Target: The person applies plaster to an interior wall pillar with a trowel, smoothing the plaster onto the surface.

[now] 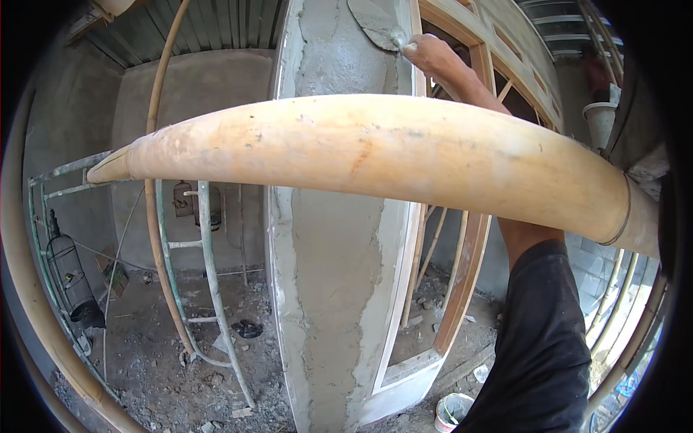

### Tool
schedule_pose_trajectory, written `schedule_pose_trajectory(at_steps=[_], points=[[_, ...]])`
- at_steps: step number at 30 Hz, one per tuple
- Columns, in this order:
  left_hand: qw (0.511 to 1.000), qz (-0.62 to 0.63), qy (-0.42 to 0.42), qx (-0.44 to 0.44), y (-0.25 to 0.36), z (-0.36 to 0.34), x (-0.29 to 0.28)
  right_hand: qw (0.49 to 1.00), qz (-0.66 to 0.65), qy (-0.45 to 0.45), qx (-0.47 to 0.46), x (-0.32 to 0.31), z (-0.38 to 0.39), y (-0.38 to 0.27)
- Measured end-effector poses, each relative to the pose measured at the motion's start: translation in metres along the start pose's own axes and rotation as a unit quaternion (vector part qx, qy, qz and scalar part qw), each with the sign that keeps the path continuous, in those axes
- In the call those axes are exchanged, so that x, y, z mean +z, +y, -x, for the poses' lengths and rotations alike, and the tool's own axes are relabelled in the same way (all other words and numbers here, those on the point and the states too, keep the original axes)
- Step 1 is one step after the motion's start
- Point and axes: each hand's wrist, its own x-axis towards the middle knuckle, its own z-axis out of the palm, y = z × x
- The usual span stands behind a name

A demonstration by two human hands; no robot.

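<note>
My right hand [434, 56] is closed round the handle of a plastering trowel [374, 23]. The trowel's blade lies against wet grey mortar on the upper part of a column [333, 58]. My right arm reaches up behind a thick bamboo pole [375, 148] that crosses the view in front of the column, hiding part of the forearm. A dark sleeve [538, 339] covers the upper arm. Below the pole the column face [336, 260] carries a rougher grey-brown coat with paler ragged edges. My left hand is out of view.
Right of the column stands a wooden frame [462, 289]. A green metal scaffold [209, 274] and upright bamboo pole [155, 216] stand left. Birdcages [68, 274] hang there. Rubble covers the ground [216, 390] below. A white bucket [437, 418] sits at the column's foot.
</note>
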Motion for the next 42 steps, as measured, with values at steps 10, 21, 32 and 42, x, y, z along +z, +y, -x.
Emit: schedule_pose_trajectory(at_steps=[10,21,32,42], points=[[0.862,0.374,-0.194,0.283,-0.056,-0.079,-0.032,0.995,-0.031,-0.059,-0.073,0.019,0.114,-0.012],[0.583,-0.573,0.184,0.545,-0.05,-0.025,-0.091,0.984,-0.032,-0.169,-0.052,0.09,0.302,-0.1],[0.933,-0.316,0.079,0.153,0.09,0.078,-0.067,0.954,-0.015,-0.285,-0.092,0.124,0.48,-0.092],[0.993,-0.096,0.049,-0.047,0.152,0.134,-0.032,0.983,0.083,0.0,-0.164,0.114,0.353,-0.046]])
